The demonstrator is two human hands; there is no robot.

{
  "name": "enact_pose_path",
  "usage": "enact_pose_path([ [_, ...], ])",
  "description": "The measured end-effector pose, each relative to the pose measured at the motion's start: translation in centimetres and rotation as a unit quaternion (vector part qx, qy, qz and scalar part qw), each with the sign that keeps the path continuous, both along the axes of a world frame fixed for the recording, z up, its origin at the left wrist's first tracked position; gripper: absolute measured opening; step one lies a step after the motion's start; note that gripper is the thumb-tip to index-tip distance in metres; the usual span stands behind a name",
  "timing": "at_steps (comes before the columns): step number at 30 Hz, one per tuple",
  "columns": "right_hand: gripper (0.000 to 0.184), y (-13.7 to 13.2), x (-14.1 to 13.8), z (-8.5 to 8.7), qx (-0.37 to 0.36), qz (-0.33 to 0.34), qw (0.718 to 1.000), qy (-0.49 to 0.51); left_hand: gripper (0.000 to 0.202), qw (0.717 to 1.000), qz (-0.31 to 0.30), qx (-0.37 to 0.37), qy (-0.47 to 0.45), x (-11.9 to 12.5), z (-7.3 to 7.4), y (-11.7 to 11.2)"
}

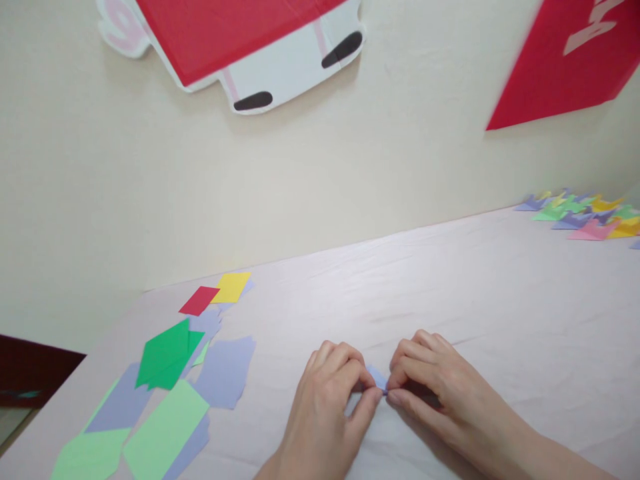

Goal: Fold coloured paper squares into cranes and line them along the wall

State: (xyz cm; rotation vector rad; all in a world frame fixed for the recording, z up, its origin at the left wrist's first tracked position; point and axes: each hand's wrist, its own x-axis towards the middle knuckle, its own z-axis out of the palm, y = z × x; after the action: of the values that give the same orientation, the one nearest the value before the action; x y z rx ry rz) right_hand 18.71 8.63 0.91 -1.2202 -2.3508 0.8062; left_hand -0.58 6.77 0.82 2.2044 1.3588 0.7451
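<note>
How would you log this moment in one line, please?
left hand: pinching small blue paper | right hand: pinching same paper | flat yellow paper sheet: leftward

Ahead of the right hand [445, 390], room reaches the wall [320, 180]; paper sheets [166, 427] obstruct leftward

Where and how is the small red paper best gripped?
Probably pinch the red paper at its left corner, coming from the left: it lies flat, that corner looks clear of other sheets, while the right one overlaps the yellow paper.
</note>
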Motion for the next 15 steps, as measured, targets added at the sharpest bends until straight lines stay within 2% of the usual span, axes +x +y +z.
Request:
enact_pose_path([
  [4,0.016,0.02,-0.38,0.05,-0.013,-0.032,0.999,0.013,0.015,0.999,0.038,-0.024,0.021,0.17,0.08,0.04],
  [8,0.015,0.01,-0.72,0.1,-0.01,-0.045,0.999,0.024,0.012,0.997,0.038,-0.041,0.054,0.36,0.14,-0.02],
  [11,0.016,-0.04,-0.74,-0.01,0.003,-0.037,0.999,0.032,0.013,0.996,0.035,-0.041,0.075,0.54,0.2,-0.05],
  [15,0.015,-0.2,-0.24,-0.31,0.04,0.007,0.998,0.041,0.013,0.995,0.04,-0.036,0.088,0.74,0.13,-0.05],
])
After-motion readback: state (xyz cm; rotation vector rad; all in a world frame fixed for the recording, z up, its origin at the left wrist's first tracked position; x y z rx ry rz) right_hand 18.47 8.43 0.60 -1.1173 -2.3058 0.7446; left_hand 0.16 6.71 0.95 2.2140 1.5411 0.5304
